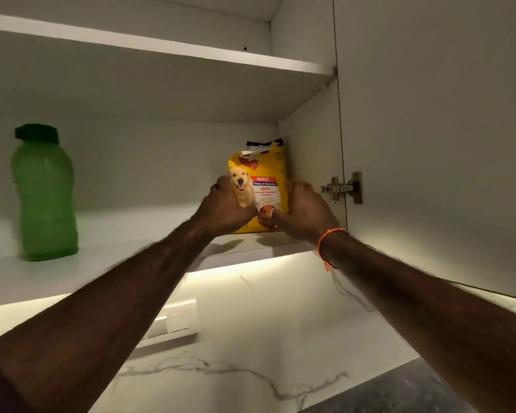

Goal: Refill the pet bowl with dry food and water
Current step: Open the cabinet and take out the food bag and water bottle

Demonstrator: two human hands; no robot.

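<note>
1. Both hands reach up into an open white wall cabinet (307,40) and clasp a yellow bag of dry dog food (264,186) from either side.
2. Left hand (225,208), at the bag's 9 o'clock edge, grips it with fingers curled round the side beside the printed puppy.
3. Right hand (306,208), at the bag's 3 o'clock edge, wraps round the opposite side, its thumb pressed on the lower front; an orange thread bracelet (328,239) circles that wrist.
4. Standing upright, the bag sits on the lower shelf (131,234) near the front edge, hard against the cabinet's right wall, its top folded over.
5. At 9 o'clock from the bag, well apart on the same shelf, stands a green plastic bottle (44,195) with a dark green cap, upright.
6. At 3 o'clock from the right hand, a metal hinge (341,187) joins the cabinet wall to the open door (435,144).
7. At 6 o'clock, below the shelf, a light strip glows over a marble-patterned backsplash (251,353) carrying a white switch plate (176,320).
</note>
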